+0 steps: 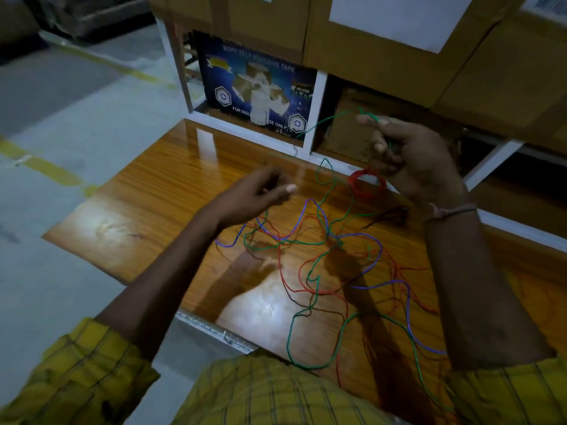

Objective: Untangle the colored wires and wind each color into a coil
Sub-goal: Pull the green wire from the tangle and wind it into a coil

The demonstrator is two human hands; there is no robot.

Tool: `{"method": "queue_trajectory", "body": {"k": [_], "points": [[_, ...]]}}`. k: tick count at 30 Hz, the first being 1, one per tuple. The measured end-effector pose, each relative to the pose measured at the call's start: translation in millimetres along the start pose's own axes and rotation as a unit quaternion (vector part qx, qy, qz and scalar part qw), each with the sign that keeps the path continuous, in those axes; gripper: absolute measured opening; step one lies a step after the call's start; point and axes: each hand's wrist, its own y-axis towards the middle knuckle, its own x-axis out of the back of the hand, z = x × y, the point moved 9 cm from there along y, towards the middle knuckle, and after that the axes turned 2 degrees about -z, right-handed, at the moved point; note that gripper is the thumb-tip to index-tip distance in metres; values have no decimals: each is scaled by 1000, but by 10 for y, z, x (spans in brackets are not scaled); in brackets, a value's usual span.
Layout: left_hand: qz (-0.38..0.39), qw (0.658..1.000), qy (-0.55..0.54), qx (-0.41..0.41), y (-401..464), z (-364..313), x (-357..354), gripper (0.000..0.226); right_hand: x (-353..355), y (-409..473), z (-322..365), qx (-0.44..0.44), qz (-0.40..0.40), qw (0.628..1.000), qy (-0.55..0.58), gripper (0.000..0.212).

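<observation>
You are partway through. One finished red wire coil (pixel 368 184) lies on the glossy orange wooden tabletop (pixel 171 191) at the far side, just below your right hand (pixel 412 154). That hand is raised and curled, with the thin green wire (pixel 325 120) pinched between thumb and fingers and looped round them, so the green coil looks only just begun. Your left hand (pixel 260 194) hovers loosely curled above the table to the left; it is blurred, and I cannot tell whether it has hold of a strand. Near you, the loose tangle of green, blue and red wires (pixel 322 265) sprawls across the middle of the table, so most of the work is left. On the far blue cardboard box (pixel 257 87), you can read "ADHESIVE TAPE" and part of "FOR INDU… USE ONLY".
</observation>
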Motion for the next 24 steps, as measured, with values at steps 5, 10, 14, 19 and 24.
{"method": "queue_trajectory", "body": {"k": [5,10,14,19,24], "points": [[63,992,-17,-103,147,-641,-767,38,-373,48,89,-26,73,977,198,26],[89,990,-78,-79,108,-537,-929,19,-175,229,303,8,22,960,280,30],[47,998,-22,-47,55,-172,-613,22,78,255,372,56,-30,968,243,30],[-42,996,-68,-25,63,-105,-244,26,301,230,300,118,-178,963,-166,27],[-74,992,-87,-58,162,-417,-94,29,4,190,-301,128,-64,870,-471,70]]}}
